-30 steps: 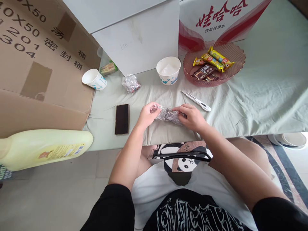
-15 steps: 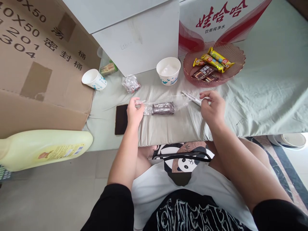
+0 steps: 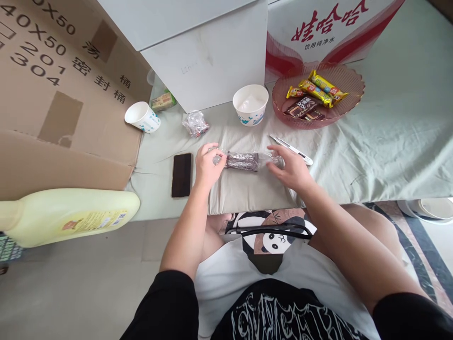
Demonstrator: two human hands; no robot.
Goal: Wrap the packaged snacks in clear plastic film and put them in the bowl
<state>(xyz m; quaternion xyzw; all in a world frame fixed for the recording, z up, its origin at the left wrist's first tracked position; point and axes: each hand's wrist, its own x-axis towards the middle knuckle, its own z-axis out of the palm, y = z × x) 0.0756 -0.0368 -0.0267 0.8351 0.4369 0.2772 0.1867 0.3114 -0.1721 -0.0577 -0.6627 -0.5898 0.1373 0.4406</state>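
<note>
Two dark brown wrapped snack bars [image 3: 242, 161] lie side by side in clear plastic wrap [image 3: 264, 159] on the cloth. My left hand [image 3: 209, 165] is at the left end, thumb and forefinger closed on the wrap beside the bars. At the other end my right hand [image 3: 290, 167] is open, thumb and fingers apart around the loose wrap; whether it touches the wrap is hard to tell. Just beyond the right hand rests a slim white pen-like tool [image 3: 292, 148]. A dark phone [image 3: 181, 175] lies left of my left hand.
Behind the bars stand a paper bowl [image 3: 250, 115], a crumpled plastic-wrapped bundle [image 3: 196, 123] and a pink glass bowl [image 3: 316, 123] of packaged snacks. A paper cup [image 3: 142, 117] leans at the left by a cardboard box [image 3: 95, 108]. White boxes [image 3: 212, 61] line the back. A yellow bottle [image 3: 81, 215] is at the left edge.
My right hand has left the white pen-like tool and moved left to the wrap's right end. My left hand has shifted slightly right, closer to the bars.
</note>
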